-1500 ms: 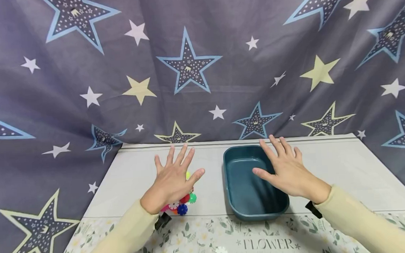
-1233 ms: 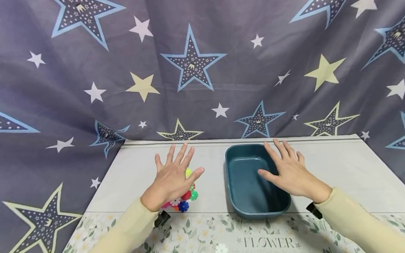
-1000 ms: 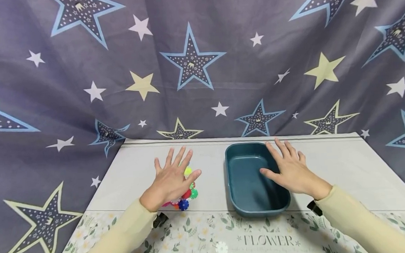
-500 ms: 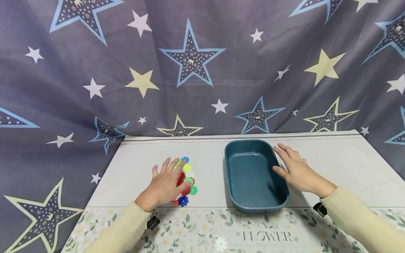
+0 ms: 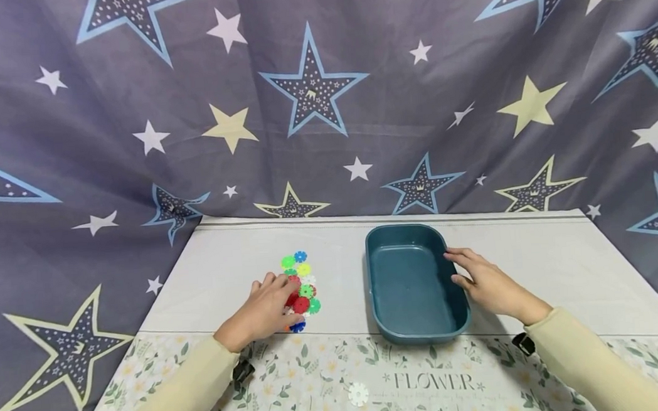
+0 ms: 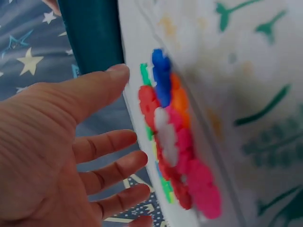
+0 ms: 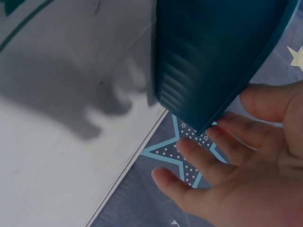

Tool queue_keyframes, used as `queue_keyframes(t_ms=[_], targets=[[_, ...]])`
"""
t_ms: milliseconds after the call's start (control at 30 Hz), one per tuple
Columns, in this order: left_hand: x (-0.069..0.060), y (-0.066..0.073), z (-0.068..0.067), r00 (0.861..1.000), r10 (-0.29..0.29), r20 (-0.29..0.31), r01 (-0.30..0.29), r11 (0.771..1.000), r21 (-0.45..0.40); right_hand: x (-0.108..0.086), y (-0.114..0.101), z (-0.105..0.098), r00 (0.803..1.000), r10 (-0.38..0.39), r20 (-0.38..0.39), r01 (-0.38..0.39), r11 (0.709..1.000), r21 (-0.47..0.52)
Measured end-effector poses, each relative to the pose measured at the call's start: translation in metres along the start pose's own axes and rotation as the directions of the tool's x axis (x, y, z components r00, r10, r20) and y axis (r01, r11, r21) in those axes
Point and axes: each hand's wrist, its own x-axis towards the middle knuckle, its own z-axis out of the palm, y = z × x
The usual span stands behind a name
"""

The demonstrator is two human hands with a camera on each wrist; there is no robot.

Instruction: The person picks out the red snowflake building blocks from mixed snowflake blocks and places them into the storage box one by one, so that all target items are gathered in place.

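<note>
Several small notched plastic discs (image 5: 301, 304), snowflake-shaped and in red, green, blue, yellow, white and other colours, lie in a cluster on the left half of the table. My left hand (image 5: 262, 313) hovers at their left side, partly covering them; its fingers (image 6: 118, 144) are loosely bent and apart from the discs in the left wrist view. A deep teal rectangular bin (image 5: 422, 338) stands right of the discs. Beside its right rim is my right hand (image 5: 495, 286), fingers (image 7: 203, 158) spread and relaxed, with thumb and fingertips close to the rim; whether they touch it I cannot tell.
A single white disc (image 5: 358, 393) lies near the front on the flower-patterned part of the table cover (image 5: 317, 382). Behind the table hangs a grey star-print curtain (image 5: 281, 164). The bin's inside shows nothing in it.
Both hands have come down from a spread, raised pose. The left one has drawn back slightly left, uncovering more discs; the right has moved from over the bin to its right rim.
</note>
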Motion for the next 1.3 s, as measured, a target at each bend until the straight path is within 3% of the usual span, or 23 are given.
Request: queue_keyframes(t_ms=[500, 1067, 1300], targets=[[0.006, 0.002, 0.013, 1.0, 0.013, -0.024, -0.012, 1.0, 0.024, -0.004, 0.009, -0.002, 0.993, 0.105, 0.056, -0.107, 0.994, 0.038], [0.013, -0.003, 0.017, 0.996, 0.017, -0.087, -0.018, 1.0, -0.013, -0.006, 0.006, -0.003, 0.985, 0.148, 0.084, -0.154, 0.986, 0.07], [0.016, -0.003, 0.017, 0.984, 0.036, -0.173, -0.042, 0.999, -0.03, -0.004, 0.004, -0.003, 0.988, 0.139, 0.071, -0.143, 0.988, 0.052]])
